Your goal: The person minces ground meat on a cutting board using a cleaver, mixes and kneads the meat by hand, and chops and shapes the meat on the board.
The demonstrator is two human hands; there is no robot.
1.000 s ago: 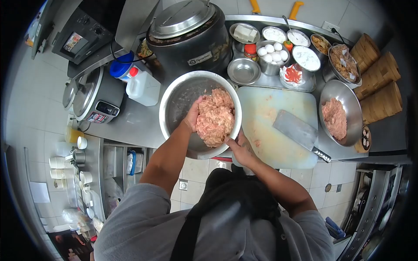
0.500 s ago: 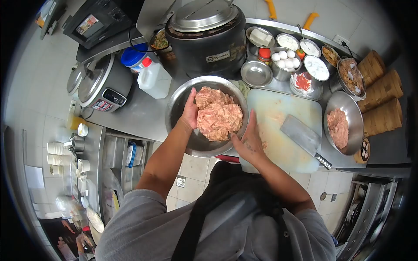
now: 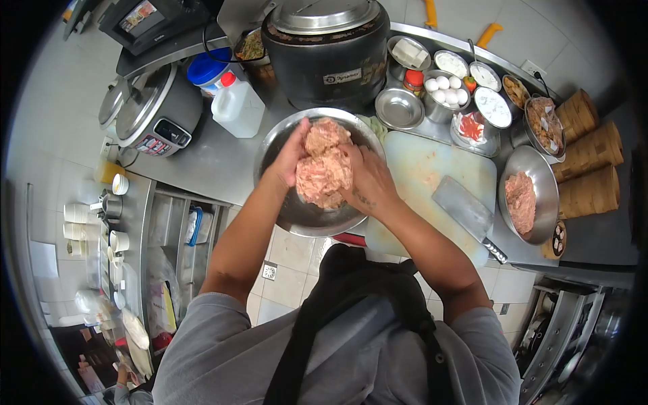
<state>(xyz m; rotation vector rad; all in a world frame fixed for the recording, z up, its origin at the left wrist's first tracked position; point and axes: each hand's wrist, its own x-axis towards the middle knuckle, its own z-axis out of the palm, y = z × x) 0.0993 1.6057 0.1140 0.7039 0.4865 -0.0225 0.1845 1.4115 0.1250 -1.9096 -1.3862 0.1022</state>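
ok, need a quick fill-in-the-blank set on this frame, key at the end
1. The left hand is on the left side of the minced meat; the right hand is on its ____ side.
2. The cutting board lies ____ the large bowl and the second bowl.
3. The white jug has a ____ cap.

Missing words: right; between; red.

The right hand (image 3: 371,182) and its fingers (image 3: 358,156) covered some of the minced meat (image 3: 320,172), which hid the middle of the bowl (image 3: 297,219). The top edge cropped the microwave (image 3: 169,15); print (image 3: 152,144) on the cooker (image 3: 185,101) was too small to read.
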